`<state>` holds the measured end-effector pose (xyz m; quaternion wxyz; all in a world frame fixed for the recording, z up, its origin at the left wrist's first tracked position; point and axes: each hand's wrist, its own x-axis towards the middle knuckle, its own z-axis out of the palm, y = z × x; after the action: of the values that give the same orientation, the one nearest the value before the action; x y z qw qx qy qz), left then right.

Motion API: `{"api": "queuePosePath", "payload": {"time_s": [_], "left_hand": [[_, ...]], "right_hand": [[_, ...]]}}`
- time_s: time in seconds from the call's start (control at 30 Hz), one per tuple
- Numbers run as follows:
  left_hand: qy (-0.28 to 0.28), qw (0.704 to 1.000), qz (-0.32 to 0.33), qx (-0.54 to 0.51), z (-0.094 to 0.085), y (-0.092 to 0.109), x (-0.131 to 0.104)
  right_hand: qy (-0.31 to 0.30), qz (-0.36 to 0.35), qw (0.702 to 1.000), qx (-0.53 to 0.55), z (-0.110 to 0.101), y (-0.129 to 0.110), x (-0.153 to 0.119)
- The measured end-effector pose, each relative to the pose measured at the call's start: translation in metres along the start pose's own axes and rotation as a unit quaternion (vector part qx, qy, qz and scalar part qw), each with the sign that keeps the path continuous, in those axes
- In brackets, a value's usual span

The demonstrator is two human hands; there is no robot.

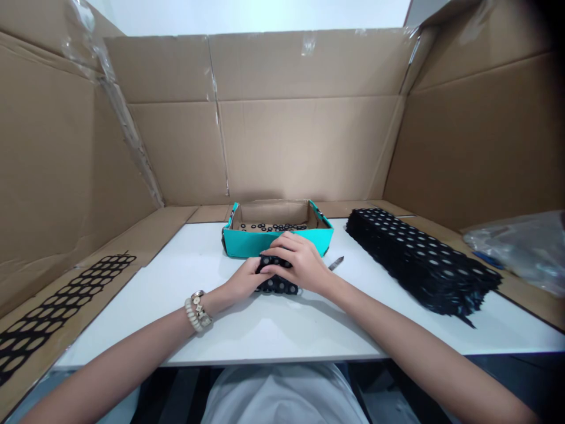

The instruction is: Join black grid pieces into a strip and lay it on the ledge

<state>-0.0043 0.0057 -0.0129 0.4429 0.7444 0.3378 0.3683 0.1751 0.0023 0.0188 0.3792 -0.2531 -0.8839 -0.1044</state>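
Both hands meet on a small black punched sheet (277,285) lying on the white surface (265,330), just in front of the teal box (278,240). The right hand (300,262) lies over the sheet with fingers curled down onto it; the left hand (242,281) pinches its near-left edge, so each grip is closed on the sheet. Inside the box lie a scatter of black rings (273,227), only a thin layer. Right of the box, a tall stack of black sheets (419,259) waits, so most work looks left. Left of the box lies an emptied strip (57,300).
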Motion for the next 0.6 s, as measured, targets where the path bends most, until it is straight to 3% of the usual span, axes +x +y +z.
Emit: {"api": "queuePosePath", "payload": {"time_s": [0.4,0.5,0.6], "left_hand": [[-0.015,0.998,0.028,0.059,0.0,0.001,-0.001],[-0.027,0.998,0.027,0.051,0.0,0.006,-0.001],[-0.034,0.998,0.037,0.032,0.0,0.009,-0.003]], "right_hand": [[-0.088,0.01,0.995,0.052,-0.004,-0.004,0.002],[-0.072,0.069,0.988,0.118,-0.001,-0.007,0.003],[-0.024,0.191,0.957,0.217,0.004,-0.004,0.006]]}}
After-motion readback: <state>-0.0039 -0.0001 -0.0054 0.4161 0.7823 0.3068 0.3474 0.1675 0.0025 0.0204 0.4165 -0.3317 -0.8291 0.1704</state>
